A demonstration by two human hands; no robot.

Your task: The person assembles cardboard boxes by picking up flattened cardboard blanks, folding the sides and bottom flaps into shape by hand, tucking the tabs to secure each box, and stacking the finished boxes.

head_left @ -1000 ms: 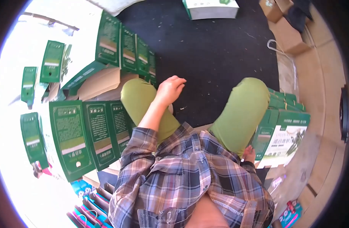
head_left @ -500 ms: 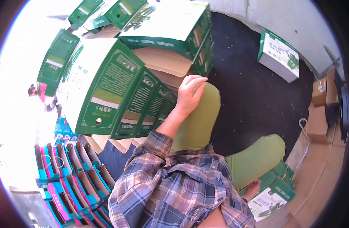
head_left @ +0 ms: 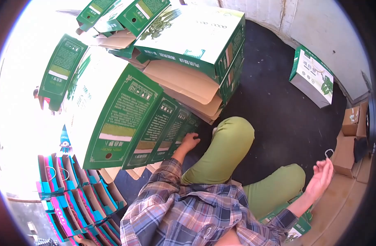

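My left hand (head_left: 190, 141) is low beside the stack of green-and-white cartons (head_left: 151, 127), its fingers spread a little near the lower cartons' side. Whether the fingertips touch the carton is too small to tell. My right hand (head_left: 320, 176) is raised at the right, palm partly up, fingers loosely curved and apart, with nothing in it. Beneath that forearm, beside my right knee, lie more green cartons (head_left: 304, 223). A second stack with a white top (head_left: 192, 30) stands behind the first, with brown flaps open.
A single green-and-white carton (head_left: 313, 76) lies on the black floor (head_left: 274, 119) near the wall. Brown cardboard boxes (head_left: 344, 149) are at the right. Rows of blue-and-pink cartons (head_left: 79, 197) stand at the lower left, with what looks like another person's hand (head_left: 84, 241) by them.
The view has swung left. My left hand has moved from above my knee down beside the cartons. My right hand has risen from the cartons by my right leg and out to the right.
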